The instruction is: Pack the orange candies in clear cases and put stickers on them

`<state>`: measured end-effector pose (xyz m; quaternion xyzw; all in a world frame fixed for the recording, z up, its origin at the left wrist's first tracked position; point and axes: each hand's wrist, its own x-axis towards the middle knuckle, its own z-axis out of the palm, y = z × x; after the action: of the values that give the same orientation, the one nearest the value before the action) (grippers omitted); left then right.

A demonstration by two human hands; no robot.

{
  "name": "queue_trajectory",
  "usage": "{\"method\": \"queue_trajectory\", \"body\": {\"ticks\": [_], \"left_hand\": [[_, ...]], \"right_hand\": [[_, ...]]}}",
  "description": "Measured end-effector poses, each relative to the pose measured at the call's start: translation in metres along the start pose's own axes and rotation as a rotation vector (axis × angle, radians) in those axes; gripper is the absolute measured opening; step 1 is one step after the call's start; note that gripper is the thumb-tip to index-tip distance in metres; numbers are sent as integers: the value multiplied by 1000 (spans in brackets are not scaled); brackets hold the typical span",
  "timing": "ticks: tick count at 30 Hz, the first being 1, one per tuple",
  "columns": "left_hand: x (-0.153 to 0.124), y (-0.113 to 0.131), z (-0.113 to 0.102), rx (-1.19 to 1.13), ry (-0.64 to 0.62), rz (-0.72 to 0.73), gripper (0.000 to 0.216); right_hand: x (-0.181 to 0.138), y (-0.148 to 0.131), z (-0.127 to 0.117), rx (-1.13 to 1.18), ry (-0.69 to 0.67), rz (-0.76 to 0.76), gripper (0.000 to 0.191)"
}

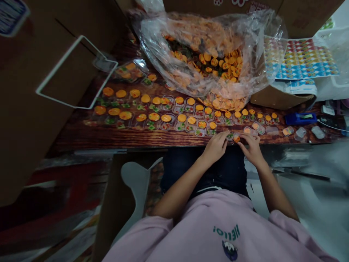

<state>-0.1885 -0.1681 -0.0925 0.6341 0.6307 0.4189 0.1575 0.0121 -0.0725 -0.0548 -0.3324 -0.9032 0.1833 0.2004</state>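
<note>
Wood-grain table (152,138). Left hand (216,146) at clear case (230,136), right hand (250,146) at orange disc (236,138); finger closure unclear. Likely two-handed positioning; calls for careful alignment.

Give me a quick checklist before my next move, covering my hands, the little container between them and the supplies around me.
1. Hands at the small container: ok, left hand and right hand on either side.
2. Orange piece at hand: ok, beside the right hand.
3. Container fully closed: cannot tell, too small.
4. Bag of orange pieces open: ok, beyond the rows of containers.
5. Printed sheet in view: ok, over the cardboard box.
</note>
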Motion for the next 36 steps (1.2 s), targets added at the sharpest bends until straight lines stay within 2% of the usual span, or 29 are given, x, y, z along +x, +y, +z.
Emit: {"method": "queue_trajectory", "body": {"ticks": [3, 8, 12, 14, 16, 20, 24, 27, 32, 36], "left_hand": [[0, 1, -1, -20, 12, -19, 45], [2, -2, -3, -24, -12, 16, 49], [3, 1, -6, 160, -46, 63, 31], [1, 7, -6, 260, -92, 86, 32], [-4, 15, -3, 325, -151, 97, 38], [-19, 28, 14, 393, -236, 59, 59], [-24, 30, 24, 414, -264, 17, 66], [-14, 28, 18, 405, -269, 35, 64], [-4, 24, 6, 369, -260, 86, 68], [-10, 21, 7, 324, -165, 76, 58]], "right_hand": [[3, -1, 7, -4, 57, 6, 27], [11, -4, 22, 20, -37, -99, 27], [7, -7, 28, -13, -41, -93, 26], [0, -8, 29, -36, -33, -77, 28], [-9, -9, 31, -77, -62, -72, 38], [-23, -15, 32, -137, -205, -69, 68], [-19, -17, 27, -133, -265, -80, 82], [-12, -11, 21, -46, -255, -89, 73], [-6, -2, 18, 119, -138, 17, 33], [3, -5, 14, 270, -116, 106, 27]]}}
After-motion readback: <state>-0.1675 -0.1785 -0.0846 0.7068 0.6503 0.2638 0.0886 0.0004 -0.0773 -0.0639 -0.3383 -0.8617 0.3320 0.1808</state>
